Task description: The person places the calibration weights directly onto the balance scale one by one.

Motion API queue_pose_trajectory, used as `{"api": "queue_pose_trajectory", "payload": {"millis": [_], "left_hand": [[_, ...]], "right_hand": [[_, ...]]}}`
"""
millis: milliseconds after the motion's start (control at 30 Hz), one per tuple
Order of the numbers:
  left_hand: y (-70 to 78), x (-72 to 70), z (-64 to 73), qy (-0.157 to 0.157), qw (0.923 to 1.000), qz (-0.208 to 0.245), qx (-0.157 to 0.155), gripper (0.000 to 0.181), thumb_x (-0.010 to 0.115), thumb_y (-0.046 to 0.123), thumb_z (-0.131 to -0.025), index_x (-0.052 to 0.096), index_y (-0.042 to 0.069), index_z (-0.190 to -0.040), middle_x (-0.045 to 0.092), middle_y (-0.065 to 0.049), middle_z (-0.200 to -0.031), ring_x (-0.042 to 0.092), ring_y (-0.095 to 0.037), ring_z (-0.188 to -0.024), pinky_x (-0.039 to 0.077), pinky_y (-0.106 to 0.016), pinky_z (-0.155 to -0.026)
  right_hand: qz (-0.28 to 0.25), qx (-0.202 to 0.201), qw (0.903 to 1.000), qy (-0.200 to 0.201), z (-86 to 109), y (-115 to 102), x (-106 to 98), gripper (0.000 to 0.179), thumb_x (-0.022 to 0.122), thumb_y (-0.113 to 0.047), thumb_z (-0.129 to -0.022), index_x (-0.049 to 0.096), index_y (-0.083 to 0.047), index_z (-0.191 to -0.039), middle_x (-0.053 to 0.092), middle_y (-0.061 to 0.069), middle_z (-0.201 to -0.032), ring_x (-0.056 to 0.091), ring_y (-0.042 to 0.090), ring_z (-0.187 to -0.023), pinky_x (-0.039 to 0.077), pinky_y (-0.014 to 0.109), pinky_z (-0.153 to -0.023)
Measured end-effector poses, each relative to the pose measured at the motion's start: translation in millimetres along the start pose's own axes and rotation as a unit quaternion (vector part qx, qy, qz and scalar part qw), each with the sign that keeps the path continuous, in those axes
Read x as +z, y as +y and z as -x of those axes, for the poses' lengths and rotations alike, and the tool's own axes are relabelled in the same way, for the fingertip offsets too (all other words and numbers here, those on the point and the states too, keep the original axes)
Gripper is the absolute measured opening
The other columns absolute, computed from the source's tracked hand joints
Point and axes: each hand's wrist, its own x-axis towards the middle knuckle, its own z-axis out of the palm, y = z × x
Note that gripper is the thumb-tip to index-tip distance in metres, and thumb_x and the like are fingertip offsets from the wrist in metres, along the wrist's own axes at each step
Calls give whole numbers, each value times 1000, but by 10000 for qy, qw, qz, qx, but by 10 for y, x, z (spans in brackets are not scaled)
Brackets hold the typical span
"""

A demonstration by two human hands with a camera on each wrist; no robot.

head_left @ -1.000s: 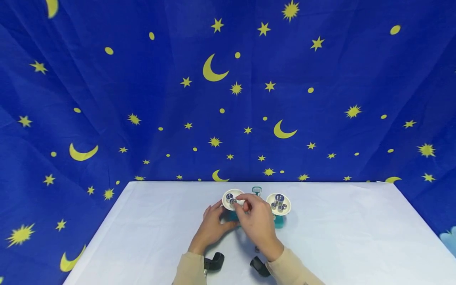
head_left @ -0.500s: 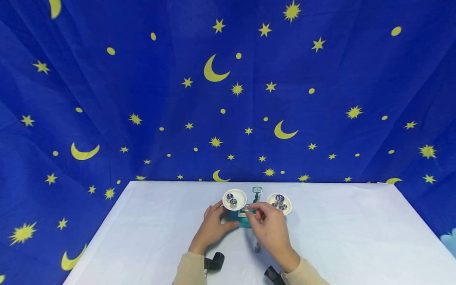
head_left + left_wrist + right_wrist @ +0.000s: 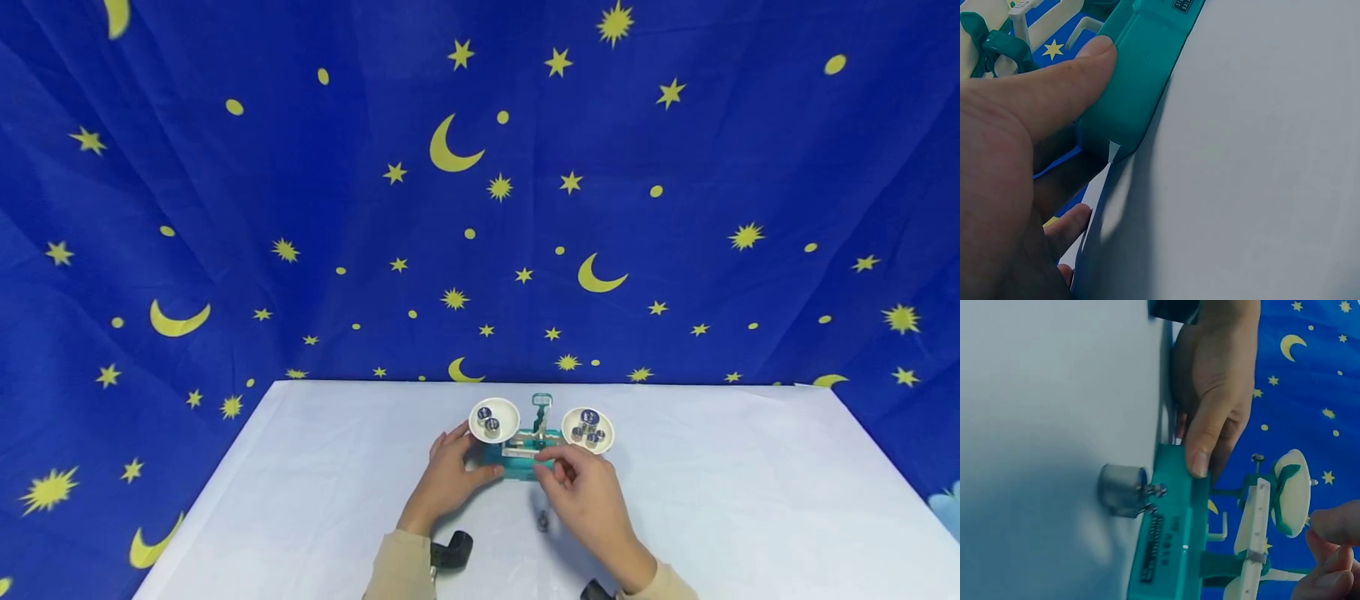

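Note:
A teal balance scale (image 3: 519, 468) with white pans stands on the white table. My left hand (image 3: 448, 479) grips the left end of its base, thumb (image 3: 1094, 59) on the front edge and the other fingers behind. Two metal weights (image 3: 487, 422) sit in the left pan (image 3: 508, 410). In the right pan (image 3: 606, 433) are several more, one larger than the rest. My right hand (image 3: 588, 492) hovers in front of the beam, fingers loosely bent and nothing visible between the fingertips (image 3: 1329, 522).
Metal weights (image 3: 1124, 490) stand on the table in front of the scale base, seen in the head view as one small shiny cluster (image 3: 543, 522). Behind the table (image 3: 337, 467) hangs a blue cloth (image 3: 375, 208) with yellow stars and moons.
My right hand has let go of a weight in the left pan and moved right and toward me, past the beam. The left hand stays on the base.

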Motion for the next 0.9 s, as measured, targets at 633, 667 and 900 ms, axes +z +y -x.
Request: {"api": "queue_pose_trajectory", "payload": {"millis": [633,667,900], "left_hand": [[14,3,8,-15,9998,86,-188,67,81,38,-82,61,-1,-134,48,-23,-149,37,-40,-143,10,-61,-121],[14,3,10,-17,9997,85,-211,68,81,38,-82,61,-1,-134,47,-23,-150,36,-40,-143,10,-61,-121],[10,3,5,-20,9998,44,-180,67,81,38,-83,61,0,-134,48,-23,-149,37,-40,-143,10,-61,-121]], "right_hand": [[-567,1203,9875,-848,218,151,-61,9,78,-5,-83,75,-12,-88,48,-7,-60,43,5,-52,37,19,-46],[-605,1237,9865,-891,224,162,-64,8,78,-6,-84,75,-11,-89,49,-6,-61,43,5,-52,37,20,-46],[-905,1417,9782,-1217,254,221,-70,8,78,-10,-84,75,-8,-92,50,-3,-64,44,6,-53,39,19,-47]]}}
